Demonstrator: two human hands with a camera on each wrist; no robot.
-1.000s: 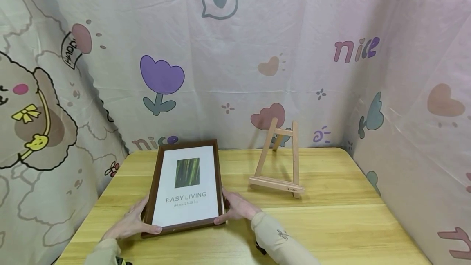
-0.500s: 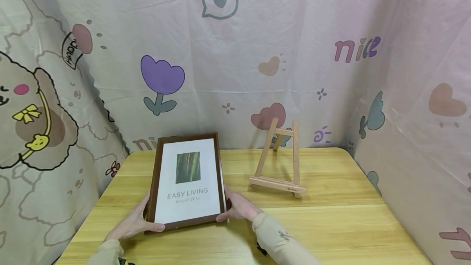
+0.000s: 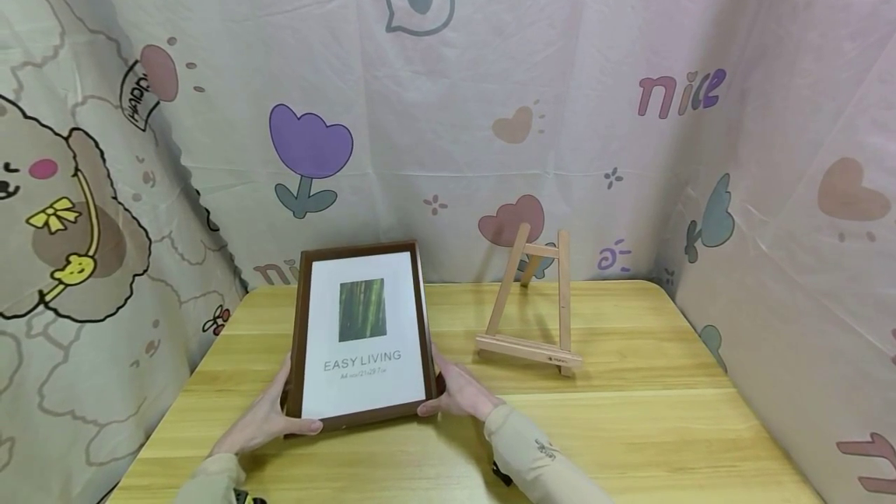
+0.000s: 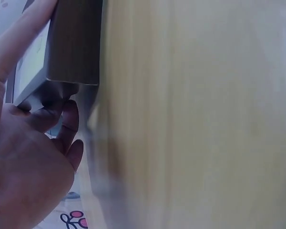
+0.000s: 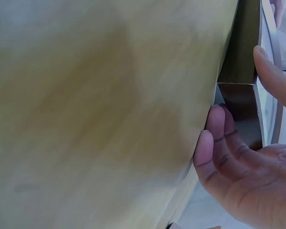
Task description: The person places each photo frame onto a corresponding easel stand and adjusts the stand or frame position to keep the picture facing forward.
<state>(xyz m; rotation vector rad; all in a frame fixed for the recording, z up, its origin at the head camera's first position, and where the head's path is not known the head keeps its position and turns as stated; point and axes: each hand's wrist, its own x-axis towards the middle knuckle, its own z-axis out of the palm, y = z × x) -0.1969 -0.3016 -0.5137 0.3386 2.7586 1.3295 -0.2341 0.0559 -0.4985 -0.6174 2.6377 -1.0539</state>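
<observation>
A brown picture frame [image 3: 362, 387] with a white "EASY LIVING" insert and a small green picture leans back at the left of the table in the head view. My left hand [image 3: 260, 420] grips its lower left corner, thumb over the front. At the lower right corner my right hand [image 3: 460, 393] holds the other side, thumb also on the front edge. In the left wrist view, fingers [image 4: 70, 114] curl beneath the dark frame [image 4: 75, 45]. Fingers [image 5: 217, 126] reach under the frame's side in the right wrist view. The frame's back is hidden.
To the right of the frame a small wooden easel [image 3: 528, 347] stands near the table's back. Behind the wooden table [image 3: 630, 426] hangs a patterned cloth [image 3: 434, 99], which also closes off both sides.
The frame's top has risen and it stands more upright than before. It has shifted slightly right, both hands moving along with it. The easel has stayed put.
</observation>
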